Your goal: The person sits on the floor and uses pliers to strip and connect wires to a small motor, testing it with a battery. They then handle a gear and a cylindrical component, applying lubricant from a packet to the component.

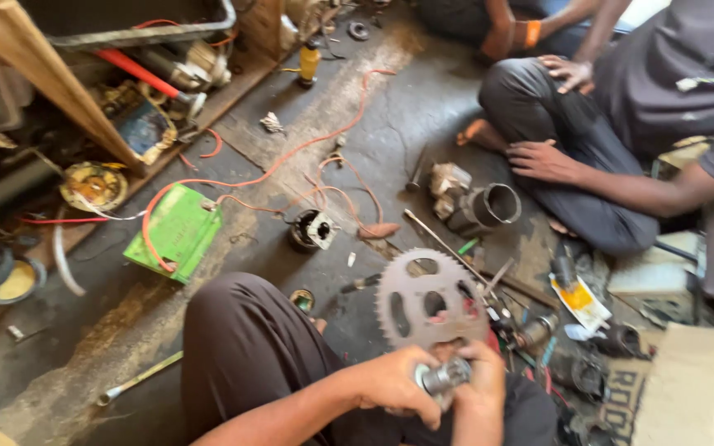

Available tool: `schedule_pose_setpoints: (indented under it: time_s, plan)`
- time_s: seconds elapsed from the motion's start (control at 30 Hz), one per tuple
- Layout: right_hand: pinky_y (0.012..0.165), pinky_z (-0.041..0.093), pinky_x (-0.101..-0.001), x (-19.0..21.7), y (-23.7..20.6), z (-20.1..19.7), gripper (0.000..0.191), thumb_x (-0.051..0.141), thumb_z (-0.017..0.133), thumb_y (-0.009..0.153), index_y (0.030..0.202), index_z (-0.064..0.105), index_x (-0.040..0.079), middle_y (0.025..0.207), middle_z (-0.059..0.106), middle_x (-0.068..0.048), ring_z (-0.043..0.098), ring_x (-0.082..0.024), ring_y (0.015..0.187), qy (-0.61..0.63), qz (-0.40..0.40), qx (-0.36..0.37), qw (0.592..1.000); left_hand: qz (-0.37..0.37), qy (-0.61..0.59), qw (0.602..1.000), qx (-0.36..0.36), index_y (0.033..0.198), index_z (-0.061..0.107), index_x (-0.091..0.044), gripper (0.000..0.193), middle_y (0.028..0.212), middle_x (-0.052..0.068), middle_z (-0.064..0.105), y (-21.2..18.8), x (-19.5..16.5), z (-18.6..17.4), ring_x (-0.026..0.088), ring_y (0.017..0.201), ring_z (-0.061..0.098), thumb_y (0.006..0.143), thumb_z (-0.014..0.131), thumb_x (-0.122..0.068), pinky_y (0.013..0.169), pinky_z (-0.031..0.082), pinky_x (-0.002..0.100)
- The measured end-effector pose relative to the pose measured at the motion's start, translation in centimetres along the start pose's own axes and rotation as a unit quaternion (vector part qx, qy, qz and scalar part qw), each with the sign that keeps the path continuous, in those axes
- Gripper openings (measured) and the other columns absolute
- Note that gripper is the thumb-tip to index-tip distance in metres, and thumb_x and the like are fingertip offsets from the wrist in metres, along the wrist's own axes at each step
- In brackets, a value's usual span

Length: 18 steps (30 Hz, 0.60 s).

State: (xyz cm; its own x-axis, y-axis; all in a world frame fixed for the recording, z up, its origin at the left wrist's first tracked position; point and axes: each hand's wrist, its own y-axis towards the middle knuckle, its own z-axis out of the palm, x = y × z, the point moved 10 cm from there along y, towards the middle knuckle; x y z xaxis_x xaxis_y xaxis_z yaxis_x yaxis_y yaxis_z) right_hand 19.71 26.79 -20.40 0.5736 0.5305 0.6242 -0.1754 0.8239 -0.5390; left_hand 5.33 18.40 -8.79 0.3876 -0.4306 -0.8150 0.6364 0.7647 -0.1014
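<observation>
So I'm sat on the workshop floor with both hands down in my lap. My left hand (pixel 390 384) is curled snug around a small metal cylinder part (pixel 444 376), and my right hand (pixel 479 372) is closed on it from the other side, fingers wrapped over the end. The big sprocket (pixel 427 299) stands on edge just above my knuckles, touching or close to the part, hard to say which. Going by how it looks, the sprocket is already off whatever it came from and this little piece isn't seated anywhere yet. Farther out past my hands there's a round metal sleeve (pixel 489 206), orange wire (pixel 291 161) and a green battery box (pixel 177 231) off to my left.
</observation>
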Motion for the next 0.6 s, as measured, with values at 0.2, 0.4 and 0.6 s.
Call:
schedule_pose_setpoints:
  time_s: [0.2,0.4,0.6]
  plan:
    - [0.115,0.039,-0.0487,6.0,1.2,9.3,0.078,-0.004,0.048,0.064,0.142,0.054,-0.010,0.144,0.060,-0.026,0.057,-0.040,0.134,0.201,-0.075,0.043,0.976,0.011,-0.125,0.980,0.155,0.089,0.063,-0.001,0.020,0.062,0.000,0.054,-1.1,-1.1,1.7,0.005,0.048,0.044,0.074,0.074,0.006,0.043,0.030,0.023]
    - [0.111,0.039,-0.0569,5.3,11.3,22.6,0.067,-0.010,0.047,0.073,0.140,0.050,-0.008,0.141,0.058,-0.021,0.050,-0.041,0.136,0.104,-0.078,0.122,0.984,0.027,-0.162,0.982,0.093,0.091,0.063,0.000,0.020,0.067,0.002,0.057,-1.2,-2.5,-1.9,0.006,0.049,0.046,0.074,0.071,0.009,0.043,0.031,0.023]
    - [0.109,0.045,-0.0556,3.0,21.0,32.0,0.046,-0.014,0.050,0.084,0.130,0.055,-0.008,0.126,0.062,-0.020,0.058,-0.036,0.125,0.255,0.008,0.123,0.959,0.067,-0.171,0.982,0.048,0.090,0.063,0.002,0.020,0.071,0.004,0.059,-2.4,-4.3,-5.6,0.009,0.053,0.050,0.073,0.070,0.009,0.047,0.034,0.024]
